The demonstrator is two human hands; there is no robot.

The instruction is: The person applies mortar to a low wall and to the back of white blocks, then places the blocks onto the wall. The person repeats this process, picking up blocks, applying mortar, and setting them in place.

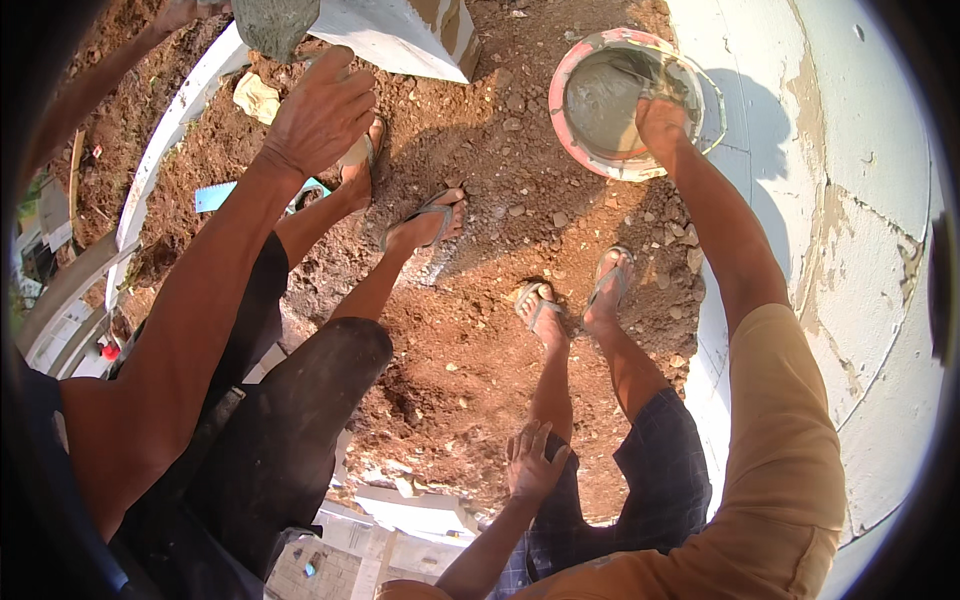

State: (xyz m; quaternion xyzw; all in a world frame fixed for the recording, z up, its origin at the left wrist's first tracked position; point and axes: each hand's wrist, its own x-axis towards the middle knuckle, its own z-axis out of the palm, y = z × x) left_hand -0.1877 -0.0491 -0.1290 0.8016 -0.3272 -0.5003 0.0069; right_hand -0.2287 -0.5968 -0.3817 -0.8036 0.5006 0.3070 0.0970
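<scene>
My left hand (pixel 533 462) rests on my left thigh near the knee, fingers spread and holding nothing. My right hand (pixel 662 122) reaches into the upper right part of a round bucket (pixel 572 135), its fingers closed around a mortar-coated tool (pixel 668 75) whose shape is mostly hidden. Wet grey mortar (pixel 600 95) fills much of the bucket, and its reddish rim is smeared with it. A thin handle (pixel 722 110) hangs out at the bucket's right side.
Close on my left sits a co-worker, whose hand (pixel 325 105) is beside a mortar-covered piece (pixel 275 25). A white block (pixel 405 45) lies at the top. White wall panels (pixel 870 250) stand at right. A blue toothed tool (pixel 213 196) lies on the rough reddish soil (pixel 480 370).
</scene>
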